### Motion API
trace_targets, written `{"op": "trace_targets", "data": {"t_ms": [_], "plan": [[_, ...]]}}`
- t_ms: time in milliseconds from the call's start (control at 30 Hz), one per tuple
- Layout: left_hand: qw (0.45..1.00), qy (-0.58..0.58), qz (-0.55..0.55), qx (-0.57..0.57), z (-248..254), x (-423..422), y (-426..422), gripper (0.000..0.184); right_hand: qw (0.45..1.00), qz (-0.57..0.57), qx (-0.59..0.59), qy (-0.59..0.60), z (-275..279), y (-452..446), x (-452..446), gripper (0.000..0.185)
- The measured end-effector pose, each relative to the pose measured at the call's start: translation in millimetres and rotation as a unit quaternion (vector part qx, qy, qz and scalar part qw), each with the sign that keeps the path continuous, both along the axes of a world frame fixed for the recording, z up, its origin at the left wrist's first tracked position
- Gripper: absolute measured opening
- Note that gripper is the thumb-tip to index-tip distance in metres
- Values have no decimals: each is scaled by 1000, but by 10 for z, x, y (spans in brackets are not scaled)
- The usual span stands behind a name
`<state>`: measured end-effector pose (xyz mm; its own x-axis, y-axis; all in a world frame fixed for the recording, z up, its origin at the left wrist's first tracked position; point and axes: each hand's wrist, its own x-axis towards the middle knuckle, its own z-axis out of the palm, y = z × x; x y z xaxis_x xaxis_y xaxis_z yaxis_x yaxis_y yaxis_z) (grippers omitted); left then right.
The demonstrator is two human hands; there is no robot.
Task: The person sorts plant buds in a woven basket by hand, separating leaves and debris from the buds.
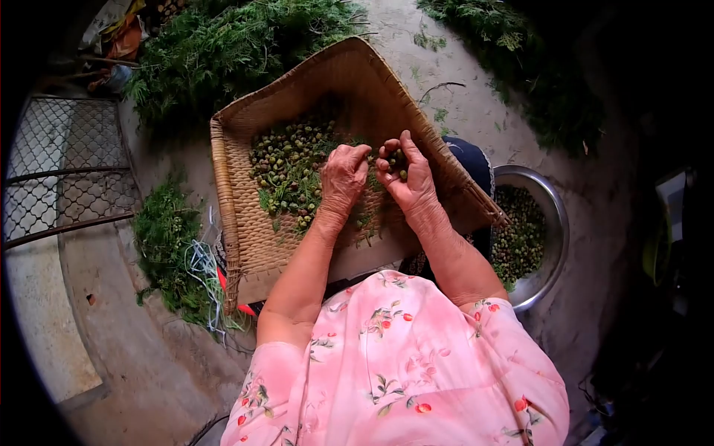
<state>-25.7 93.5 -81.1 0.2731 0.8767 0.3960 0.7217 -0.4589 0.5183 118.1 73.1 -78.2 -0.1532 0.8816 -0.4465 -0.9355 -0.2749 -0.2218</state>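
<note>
A woven basket (242, 249) with raised sides is tilted across my lap. Small round green-brown cones (291, 157) are heaped in its left half, mixed with bits of green sprig. My right hand (413, 178) is cupped over the basket's right side, its curled fingers around several of these cones. Close beside it, my left hand (344, 177) has its fingertips pinched together, back of the hand upward. Whatever is between those fingertips is hidden. On my right, a metal bowl (559, 215) holds many more cones (515, 236).
Heaps of cut evergreen branches (230, 52) lie beyond the basket, with more branches (513, 44) at the upper right. A smaller pile of sprigs (169, 245) and pale plastic strips (207, 271) are on the left. A metal lattice (71, 163) stands at far left.
</note>
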Motion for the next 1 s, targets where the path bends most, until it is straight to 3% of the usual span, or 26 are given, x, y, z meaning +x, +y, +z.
{"op": "trace_targets", "data": {"t_ms": [133, 367, 633, 767, 833, 900, 1000], "plan": [[990, 127, -24, -55, 27, 47, 17, 19, 1000, -3, -7, 10, -17, -4, -8, 34], [993, 66, -14, -101, -26, 60, 69, 16, 1000, 1, 16, -6, -8, -16, -33, 33], [994, -62, 0, -95, -14, 46, 19, 12, 999, 13, 9, -28, -40, -22, -62, 37], [963, -220, 87, -130, 182, 94, -107, 10, 996, 28, -1, -83, -50, -37, -97, 38], [963, -233, 83, -110, 241, 120, -184, 11, 992, 35, -4, -120, -61, -55, -128, 40], [934, -316, 35, -165, 294, 188, -274, 14, 995, 45, 18, -92, -116, -48, -158, 42], [989, -147, -27, -8, 393, 214, -295, 20, 993, 67, 19, -91, -28, -48, -135, 43]]}}
